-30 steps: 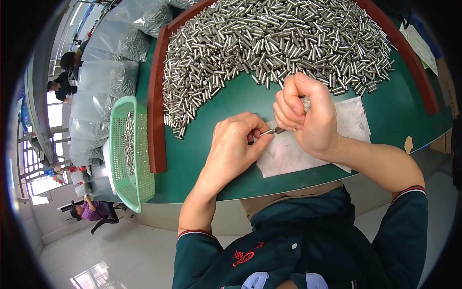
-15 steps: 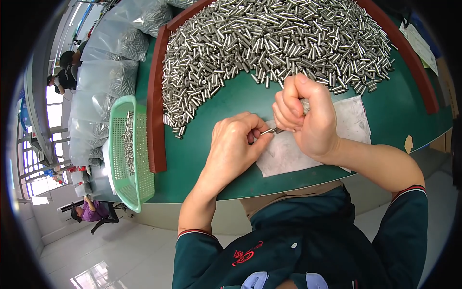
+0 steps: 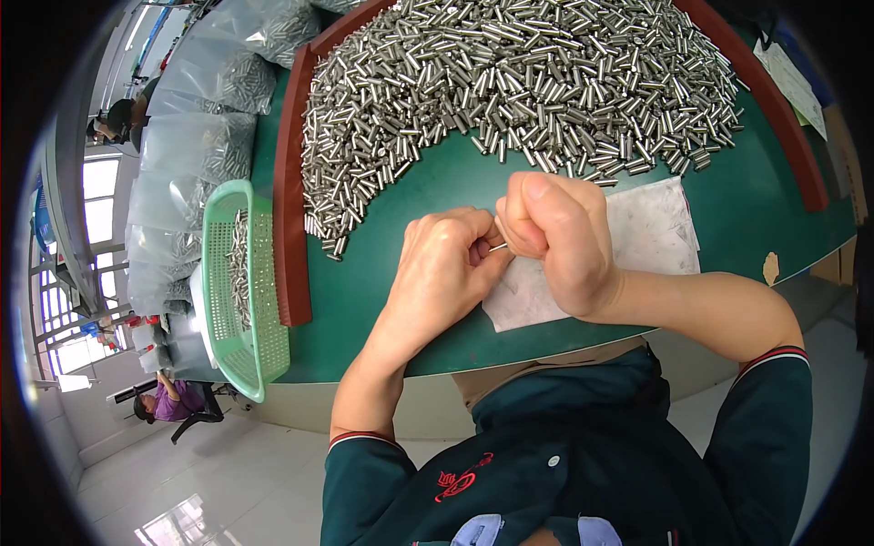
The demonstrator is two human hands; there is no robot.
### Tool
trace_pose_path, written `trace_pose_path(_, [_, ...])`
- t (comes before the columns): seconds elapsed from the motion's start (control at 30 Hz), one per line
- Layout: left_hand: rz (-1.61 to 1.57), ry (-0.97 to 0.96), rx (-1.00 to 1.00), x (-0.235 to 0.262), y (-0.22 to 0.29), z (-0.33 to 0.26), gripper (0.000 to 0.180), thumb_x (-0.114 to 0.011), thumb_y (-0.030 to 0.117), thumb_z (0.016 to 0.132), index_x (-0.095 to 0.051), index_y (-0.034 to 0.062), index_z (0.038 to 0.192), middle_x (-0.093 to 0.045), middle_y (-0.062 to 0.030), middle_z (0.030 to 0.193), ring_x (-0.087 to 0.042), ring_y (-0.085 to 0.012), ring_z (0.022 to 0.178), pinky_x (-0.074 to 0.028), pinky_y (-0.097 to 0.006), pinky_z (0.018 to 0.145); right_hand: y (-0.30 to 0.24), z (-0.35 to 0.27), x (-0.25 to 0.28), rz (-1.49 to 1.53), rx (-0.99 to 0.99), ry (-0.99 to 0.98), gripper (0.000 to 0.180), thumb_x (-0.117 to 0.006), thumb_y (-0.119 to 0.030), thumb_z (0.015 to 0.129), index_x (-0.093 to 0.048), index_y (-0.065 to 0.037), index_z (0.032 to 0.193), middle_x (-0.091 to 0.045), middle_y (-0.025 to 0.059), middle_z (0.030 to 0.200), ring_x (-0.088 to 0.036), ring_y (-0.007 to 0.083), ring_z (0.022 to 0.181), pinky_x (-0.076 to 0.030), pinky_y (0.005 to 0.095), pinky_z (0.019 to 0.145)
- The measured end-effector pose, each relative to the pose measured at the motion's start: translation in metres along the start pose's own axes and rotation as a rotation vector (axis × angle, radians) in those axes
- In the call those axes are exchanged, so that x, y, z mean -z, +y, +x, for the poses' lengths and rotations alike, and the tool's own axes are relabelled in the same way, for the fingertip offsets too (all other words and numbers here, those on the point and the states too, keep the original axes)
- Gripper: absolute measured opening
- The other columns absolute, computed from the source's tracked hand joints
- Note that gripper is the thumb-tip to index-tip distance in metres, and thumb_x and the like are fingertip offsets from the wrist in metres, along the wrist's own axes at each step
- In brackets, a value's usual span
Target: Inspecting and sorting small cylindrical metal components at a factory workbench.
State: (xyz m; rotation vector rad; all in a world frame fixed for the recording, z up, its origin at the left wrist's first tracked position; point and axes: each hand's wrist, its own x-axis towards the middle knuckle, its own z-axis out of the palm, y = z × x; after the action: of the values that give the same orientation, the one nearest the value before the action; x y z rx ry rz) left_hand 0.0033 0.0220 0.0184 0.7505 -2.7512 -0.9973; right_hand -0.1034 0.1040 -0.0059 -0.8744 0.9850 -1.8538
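In front of me, my left hand pinches a small metal pin between thumb and fingertips. My right hand is closed in a fist right against the left fingertips, at the pin's other end. What the fist wraps round is hidden by its fingers. Under the right hand lies a smudged white cloth or paper sheet on the green tabletop. Beyond both hands spreads a big heap of shiny cylindrical metal pins.
Red-brown rails border the heap left and right. Left of them stands a green mesh basket with pins inside. Clear bags of metal parts line the far left. A tan scrap lies at right. Other people are in the left background.
My right fist has come down and left, closing up against my left fingertips. A dark tip that showed below the fist is out of sight. My left hand stays nearly in place.
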Motion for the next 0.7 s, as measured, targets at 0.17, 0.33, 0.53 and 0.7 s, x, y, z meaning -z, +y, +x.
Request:
trace_pose_path(0.17, [0.006, -0.009, 0.019, 0.001, -0.001, 0.0, 0.012, -0.064, 0.004, 0.063, -0.054, -0.0029, 0.064, -0.053, -0.0104, 0.057, -0.052, -0.0222, 0.049, -0.041, -0.032, 0.049, -0.002, 0.004, 0.003, 0.02, -0.06, 0.029, 0.029, -0.033, -0.015, 0.083, -0.034, -0.003, 0.056, -0.037, 0.0025, 0.052, -0.033, 0.009, 0.047, -0.028, 0.0246, 0.043])
trace_pose_path(0.33, [-0.033, -0.044, 0.055, 0.003, -0.002, -0.006, 0.012, -0.068, 0.003, 0.064, -0.06, -0.0015, 0.072, -0.055, -0.0063, 0.063, -0.049, -0.0135, 0.053, -0.041, -0.025, 0.05, -0.013, 0.01, 0.014, 0.255, -0.021, 0.037, 0.031, -0.032, -0.016, 0.083, -0.029, -0.008, 0.054, -0.028, -0.0025, 0.048, -0.022, 0.0057, 0.043, -0.019, 0.0219, 0.04])
trace_pose_path(0.53, [0.001, 0.031, -0.042, -0.006, -0.001, -0.007, 0.014, -0.068, 0.004, 0.065, -0.062, -0.0011, 0.077, -0.055, -0.0059, 0.07, -0.052, -0.0139, 0.058, -0.043, -0.024, 0.053, -0.013, 0.01, 0.017, 0.225, -0.054, 0.07, 0.032, -0.032, -0.018, 0.083, -0.029, -0.008, 0.053, -0.027, -0.0029, 0.047, -0.021, 0.0052, 0.042, -0.018, 0.0219, 0.039])
trace_pose_path(0.7, [0.016, 0.022, -0.048, -0.006, -0.002, -0.007, 0.014, -0.067, 0.003, 0.064, -0.061, -0.0011, 0.075, -0.056, -0.0057, 0.071, -0.053, -0.014, 0.059, -0.042, -0.025, 0.053, -0.015, 0.008, 0.017, 0.252, -0.129, 0.074, 0.034, -0.03, -0.022, 0.086, -0.029, -0.009, 0.054, -0.026, -0.0029, 0.045, -0.019, 0.0058, 0.041, -0.017, 0.0222, 0.039])
